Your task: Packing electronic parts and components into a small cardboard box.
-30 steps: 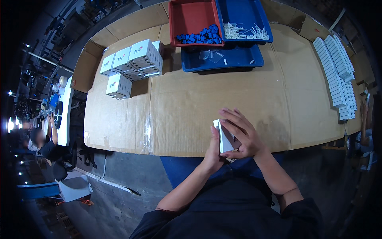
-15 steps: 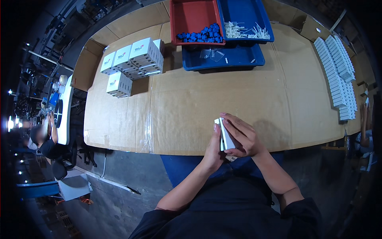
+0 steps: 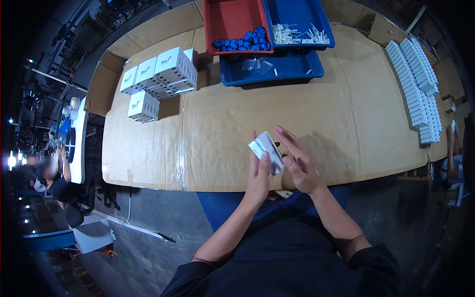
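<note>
A small white box (image 3: 267, 147) with grey printing is in my left hand (image 3: 259, 174), above the near edge of the cardboard-covered table (image 3: 237, 126). My left thumb presses on its face, and the other fingers go behind it. Just to the right, my right hand (image 3: 303, 169) has its fingers apart and holds nothing that I can see. Its fingertips come close to the box's right side; whether they touch it I cannot tell.
Stacked white boxes (image 3: 166, 64) stand at the back left, and rows of white boxes (image 3: 413, 89) line the right side. At the back, a red tray (image 3: 235, 17) holds blue pieces, a blue tray (image 3: 297, 12) white sticks. A lower blue tray (image 3: 297, 69) holds clear bags.
The box has turned and tilted in my left hand, so its printed face shows. My right hand has let go and moved off to the right. The view has shifted slightly.
</note>
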Demonstrator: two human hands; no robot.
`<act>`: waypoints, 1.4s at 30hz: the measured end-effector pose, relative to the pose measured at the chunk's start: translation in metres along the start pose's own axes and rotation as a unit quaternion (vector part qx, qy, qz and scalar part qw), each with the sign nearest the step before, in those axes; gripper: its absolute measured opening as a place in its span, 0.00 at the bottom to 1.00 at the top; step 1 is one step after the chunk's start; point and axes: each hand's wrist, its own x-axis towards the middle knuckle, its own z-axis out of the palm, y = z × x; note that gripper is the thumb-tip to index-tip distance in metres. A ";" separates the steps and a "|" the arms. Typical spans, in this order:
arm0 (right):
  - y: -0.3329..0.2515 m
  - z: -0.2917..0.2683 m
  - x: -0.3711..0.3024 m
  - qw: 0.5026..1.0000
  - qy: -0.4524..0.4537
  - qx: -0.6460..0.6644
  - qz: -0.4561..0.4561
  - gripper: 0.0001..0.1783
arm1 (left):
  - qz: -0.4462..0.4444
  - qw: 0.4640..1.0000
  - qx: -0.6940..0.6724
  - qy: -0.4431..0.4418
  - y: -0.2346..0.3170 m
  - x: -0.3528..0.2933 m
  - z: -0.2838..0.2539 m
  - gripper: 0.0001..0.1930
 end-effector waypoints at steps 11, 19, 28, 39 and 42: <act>0.008 0.013 -0.013 0.977 -0.005 -0.183 -0.112 0.26 | -0.044 0.996 0.015 0.072 -0.010 0.004 -0.002 0.33; 0.016 0.026 -0.015 0.955 0.028 -0.254 -0.148 0.20 | -0.033 0.991 0.036 0.124 -0.002 0.001 0.014 0.30; 0.021 0.025 -0.018 0.943 0.044 -0.273 -0.184 0.21 | -0.042 0.993 0.037 0.100 0.006 -0.007 0.018 0.26; 0.018 0.029 -0.022 0.940 0.076 -0.250 -0.218 0.18 | -0.105 0.989 0.019 0.098 0.013 -0.015 0.019 0.29; 0.018 0.031 -0.022 0.950 0.061 -0.229 -0.204 0.20 | -0.065 0.989 0.037 0.124 0.005 -0.014 0.015 0.29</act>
